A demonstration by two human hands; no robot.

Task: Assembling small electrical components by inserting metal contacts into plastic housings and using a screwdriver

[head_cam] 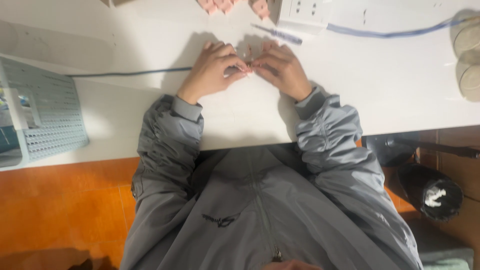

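— How do our hands sit?
— Left hand (pixel 212 70) and right hand (pixel 282 67) meet on the white worktop (pixel 390 85), fingers pinching a small pink piece (pixel 248 67).
— Its look?
— Tiny, pale pink, mostly hidden.

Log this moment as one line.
left hand: pinching small pink piece | right hand: pinching same piece | surface: white table

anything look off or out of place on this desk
Nothing stands out. Both hands pinch a small pink piece over the white table; the screwdriver and more pink pieces lie loose beyond.
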